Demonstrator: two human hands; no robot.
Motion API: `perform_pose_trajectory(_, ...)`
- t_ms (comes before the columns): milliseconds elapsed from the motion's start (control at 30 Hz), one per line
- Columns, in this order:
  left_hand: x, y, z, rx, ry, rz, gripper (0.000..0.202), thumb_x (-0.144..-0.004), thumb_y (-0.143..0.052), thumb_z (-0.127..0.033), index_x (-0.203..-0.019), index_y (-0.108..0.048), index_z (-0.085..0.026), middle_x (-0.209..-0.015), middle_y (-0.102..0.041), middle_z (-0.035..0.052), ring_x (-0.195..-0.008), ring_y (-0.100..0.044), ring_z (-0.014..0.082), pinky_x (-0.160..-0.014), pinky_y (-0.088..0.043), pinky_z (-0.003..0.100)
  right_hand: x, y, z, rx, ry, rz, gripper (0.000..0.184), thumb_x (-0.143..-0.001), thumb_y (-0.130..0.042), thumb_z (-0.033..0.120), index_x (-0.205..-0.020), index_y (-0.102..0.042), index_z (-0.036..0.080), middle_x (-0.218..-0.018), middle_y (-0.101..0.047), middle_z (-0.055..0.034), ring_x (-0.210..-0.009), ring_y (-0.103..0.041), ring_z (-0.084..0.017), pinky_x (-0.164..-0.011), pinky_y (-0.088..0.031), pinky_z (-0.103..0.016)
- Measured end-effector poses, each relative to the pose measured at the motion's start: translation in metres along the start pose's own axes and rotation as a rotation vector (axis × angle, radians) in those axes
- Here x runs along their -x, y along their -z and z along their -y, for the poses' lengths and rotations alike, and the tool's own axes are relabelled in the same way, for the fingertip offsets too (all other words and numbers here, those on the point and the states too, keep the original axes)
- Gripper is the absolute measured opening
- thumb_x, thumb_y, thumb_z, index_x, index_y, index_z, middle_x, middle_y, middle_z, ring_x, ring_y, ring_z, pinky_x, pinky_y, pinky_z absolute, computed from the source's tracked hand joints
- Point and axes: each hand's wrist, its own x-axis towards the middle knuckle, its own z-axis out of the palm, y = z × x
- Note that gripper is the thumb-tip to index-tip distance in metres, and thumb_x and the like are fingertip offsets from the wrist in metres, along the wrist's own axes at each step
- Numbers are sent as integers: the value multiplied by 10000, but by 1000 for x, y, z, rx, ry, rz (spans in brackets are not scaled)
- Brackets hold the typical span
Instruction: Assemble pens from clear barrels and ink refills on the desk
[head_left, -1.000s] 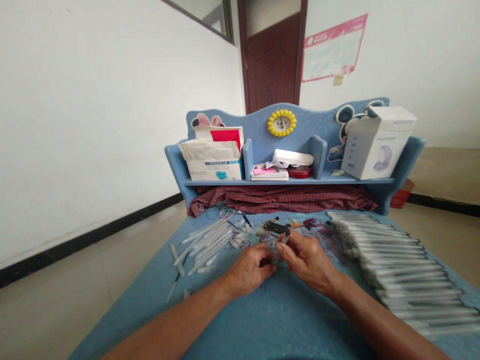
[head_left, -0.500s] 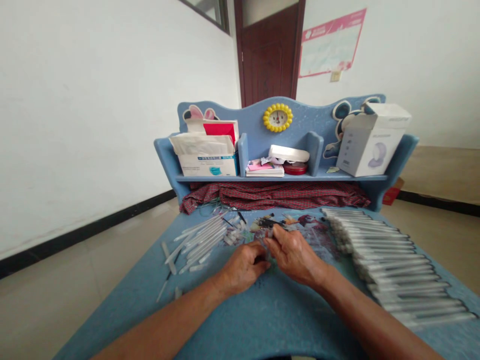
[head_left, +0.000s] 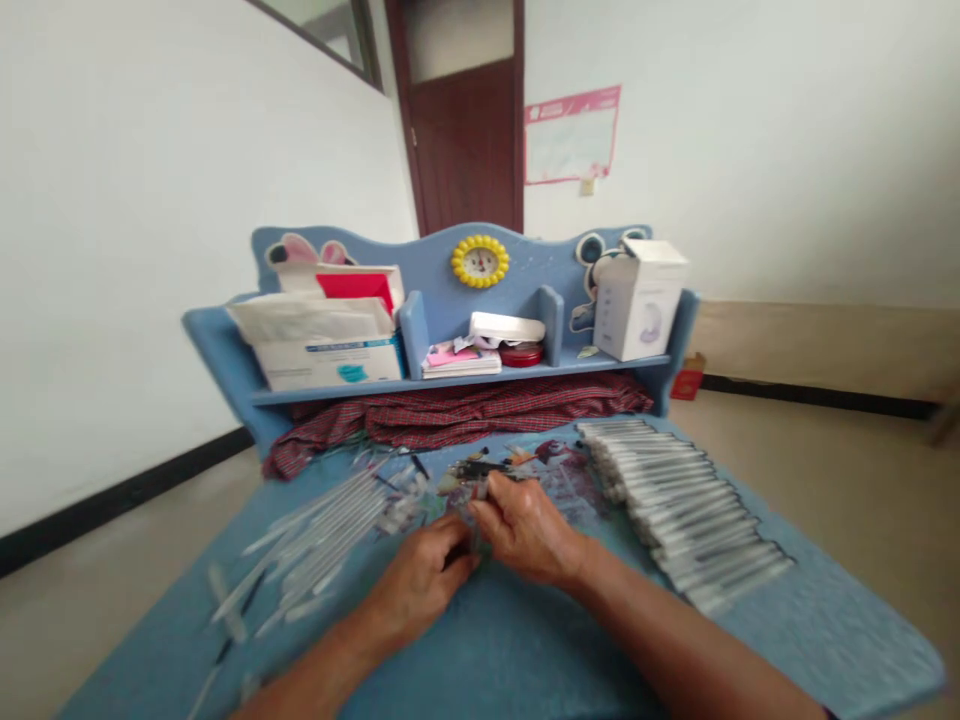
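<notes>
My left hand (head_left: 426, 570) is closed, thumb and fingers curled toward each other close to the table; what they hold is blurred and mostly hidden. Right beside it, my right hand (head_left: 525, 525) pinches a small greyish translucent piece (head_left: 480, 490) whose kind I cannot make out. To the left lie loose white pen tubes (head_left: 330, 535) in a spread pile. Small clear pieces (head_left: 401, 508) sit between that pile and my hands. Just beyond my fingers is a cluster of small dark parts (head_left: 476, 468). A long row of pens (head_left: 675, 500) with dark ends lies at the right.
The blue table (head_left: 555, 650) has a shelf across its back, holding a mask box (head_left: 330, 362), a red tin (head_left: 520, 354) and a white carton (head_left: 641, 305). Bunched checked cloth (head_left: 465, 410) lies beneath the shelf. A yellow flower-shaped clock (head_left: 480, 262) is mounted above.
The view has swung to the right, so the table and shelf appear farther left and slightly tilted. Both hands stay close together in nearly the same pose.
</notes>
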Motion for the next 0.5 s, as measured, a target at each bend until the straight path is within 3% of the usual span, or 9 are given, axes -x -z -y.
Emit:
perform_pose_trajectory(267,-7,7,3,-134,-10,-30,179,-769,-459,-307,-654,-531,-191,-636,-577,-9,-595,-544,144,-569,-444,229,-8,14,2,354,-95,-21,392,-873,-318,460,-752,-577,192,-639,-646,-31,-559,-559,-131,-504,-310,-223)
perform_pose_trajectory(400,-7,11,1,-95,-38,-26,177,-771,-459,-329,-738,-575,-199,-715,-625,2,-646,-572,159,-620,-481,240,-2,23,15,485,166,28,182,-839,-420,330,-893,-531,197,-739,-668,-25,-594,-604,-144,-479,-350,-214)
perform_pose_trajectory(500,-7,12,0,-66,-69,-15,177,-778,-452,-308,-812,-593,-207,-788,-645,10,-699,-588,160,-673,-493,241,3,23,21,587,319,128,137,-797,-443,172,-917,-505,152,-729,-655,-44,-554,-604,-170,-419,-364,-234)
